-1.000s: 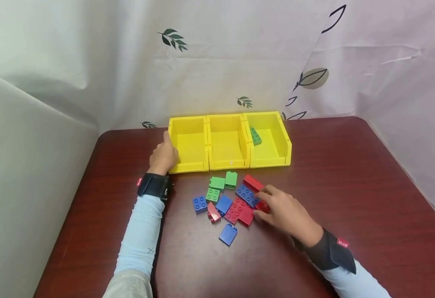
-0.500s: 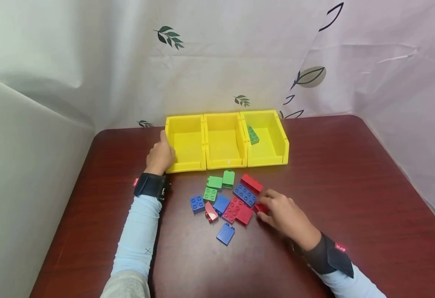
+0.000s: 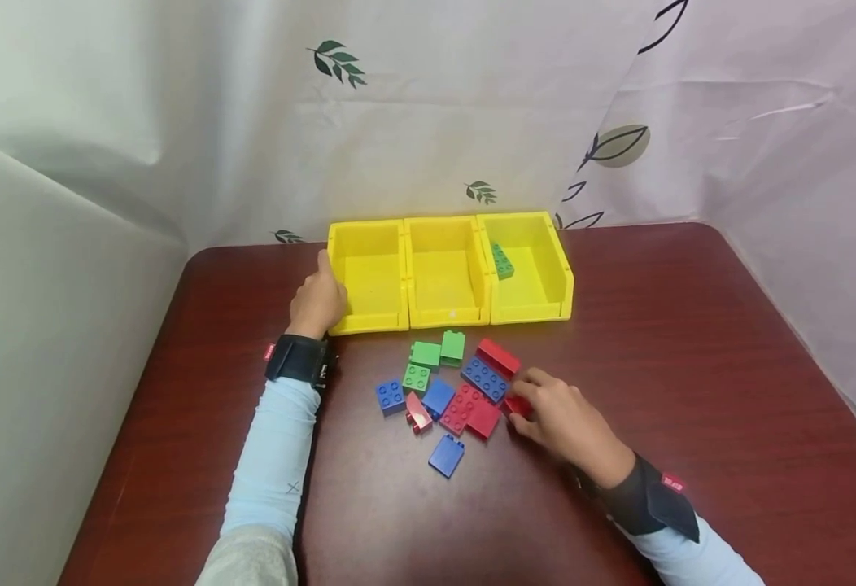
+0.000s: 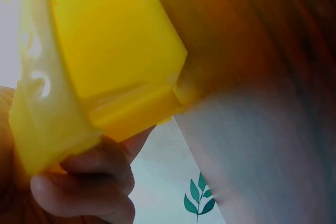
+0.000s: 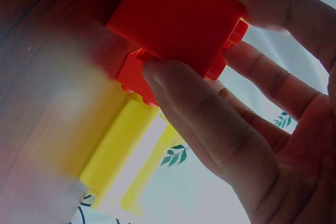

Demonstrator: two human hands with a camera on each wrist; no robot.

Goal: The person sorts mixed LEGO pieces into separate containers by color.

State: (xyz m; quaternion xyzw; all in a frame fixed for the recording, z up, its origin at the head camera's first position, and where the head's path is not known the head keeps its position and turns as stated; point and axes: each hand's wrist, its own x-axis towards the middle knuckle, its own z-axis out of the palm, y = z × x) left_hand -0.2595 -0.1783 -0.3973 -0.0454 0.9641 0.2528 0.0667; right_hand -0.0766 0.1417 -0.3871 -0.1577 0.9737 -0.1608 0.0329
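Note:
My left hand (image 3: 318, 303) grips the outer wall of the leftmost yellow bin (image 3: 371, 285); in the left wrist view its fingers curl round the bin's edge (image 4: 52, 119). At the right side of the brick group, my right hand (image 3: 563, 419) pinches a red brick (image 3: 518, 406), seen large between thumb and finger in the right wrist view as a red block (image 5: 176, 22). Just left of that hand lie a blue brick (image 3: 484, 379), a long red brick (image 3: 498, 357) and another red brick (image 3: 483, 418).
Green bricks (image 3: 425, 355), a blue brick (image 3: 446, 455), a curved red piece (image 3: 418, 413) and several others lie in front of the bins. A green brick (image 3: 502, 261) is inside the right bin (image 3: 567, 297). Patterned cloth (image 3: 413, 146) hangs behind the table (image 3: 655, 342).
The head view has shifted slightly. My right fingers have drawn back a little from the blue brick, uncovering it; my left hand stays on the bin.

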